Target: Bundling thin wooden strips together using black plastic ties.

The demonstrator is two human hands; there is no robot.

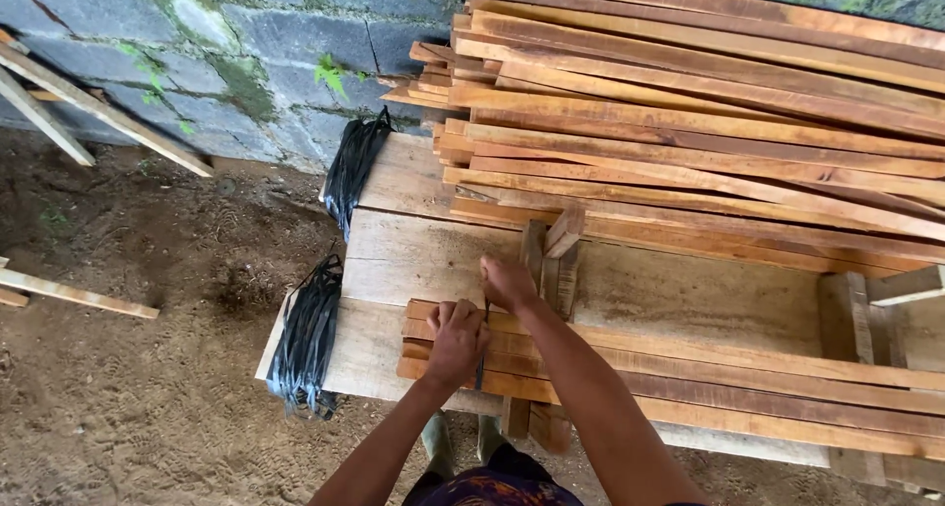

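A small bundle of wooden slats (689, 383) lies along the near edge of a plank workbench (413, 255). My left hand (457, 341) rests closed on top of the bundle near its left end. My right hand (506, 282) sits just beyond it, fingers pinched on a thin black strap (482, 353) that runs down over the slats between both hands. Whether the left hand also grips the strap is hidden.
A large stack of long slats (709, 132) fills the bench's far side. Two bunches of black straps (307, 344) hang off the bench's left end. Upright wooden pegs (551, 255) stand mid-bench. Loose sticks (74, 294) lie on the dirt floor by a block wall.
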